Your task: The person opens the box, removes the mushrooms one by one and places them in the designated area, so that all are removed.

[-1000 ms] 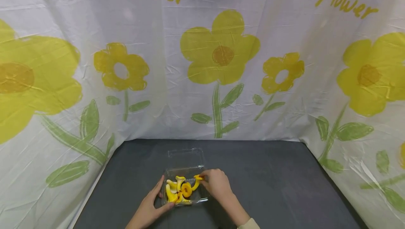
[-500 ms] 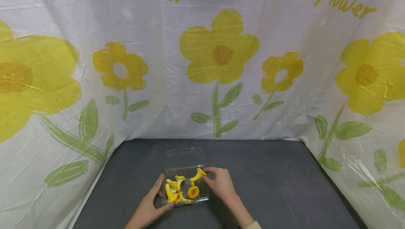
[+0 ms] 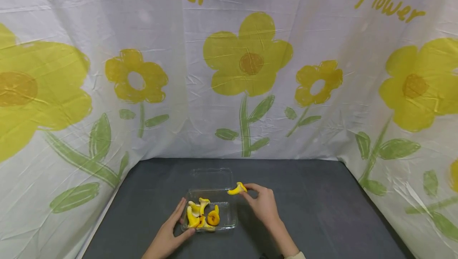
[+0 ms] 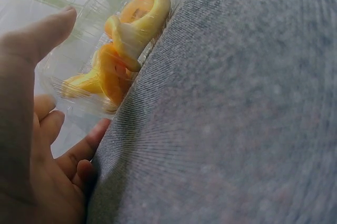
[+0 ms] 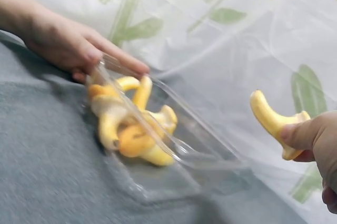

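Observation:
A small yellow trumpet-shaped mushroom (image 3: 235, 190), like a chanterelle, is pinched between thumb and fingers of my right hand (image 3: 264, 203). It is up beyond the right back corner of a clear plastic clamshell box (image 3: 231, 220); the right wrist view shows its curved stem (image 5: 266, 114) pointing away from the hand. My left hand (image 3: 168, 232) rests against the box's left end, thumb near the front edge and straight fingers along the side. Inside the box several yellow mushrooms (image 3: 193, 217) lie bunched on the left, one with a round orange cap (image 3: 213, 218) towards the middle.
The box's clear lid (image 3: 212, 177) lies folded back behind it. Dark grey cloth (image 3: 304, 211) covers the table, and white sheets (image 3: 186, 92) printed with yellow flowers hang at its back and sides.
My right hand has lifted the pinched mushroom out of the box, up and to the right. The round-capped mushroom has shifted inside the box. The left hand has barely moved.

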